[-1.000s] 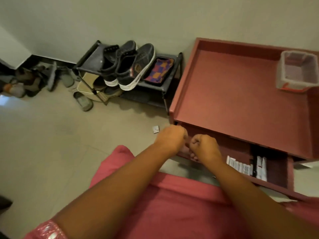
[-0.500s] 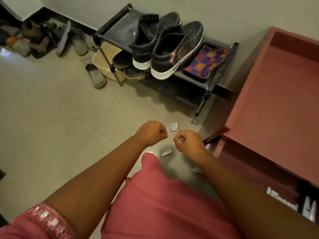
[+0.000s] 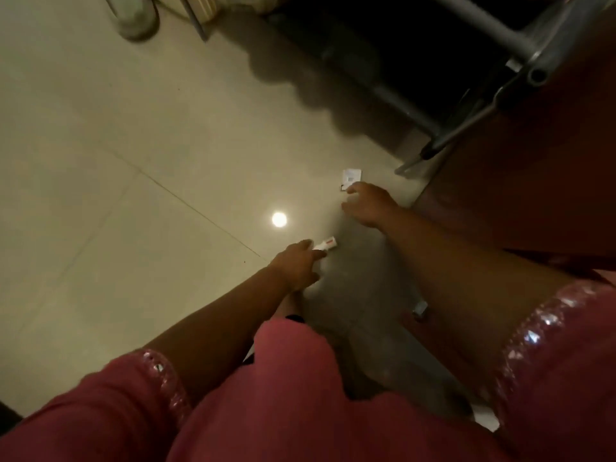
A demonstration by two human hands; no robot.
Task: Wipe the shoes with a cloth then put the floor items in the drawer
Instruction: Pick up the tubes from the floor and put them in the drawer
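Observation:
Two small items lie on the pale tiled floor. One is a white tube with a red label (image 3: 328, 244); my left hand (image 3: 296, 263) reaches down to it and its fingertips pinch the tube's near end. The other is a flat white packet (image 3: 351, 176) a little farther away, near the red cabinet. My right hand (image 3: 370, 203) hovers at the packet's near edge, fingers apart and just touching it. The shoes, the cloth and the drawer are out of view.
The metal legs of the shoe rack (image 3: 466, 15) cross the top right, with dark shadow beneath. A grey slipper (image 3: 133, 18) lies at the top left. The red cabinet's side (image 3: 520, 168) rises on the right. My pink garment fills the bottom.
I have bent down, so the view dropped from the rack and cabinet to the floor. Both hands left the drawer and went from closed fists to reaching the tube and the packet.

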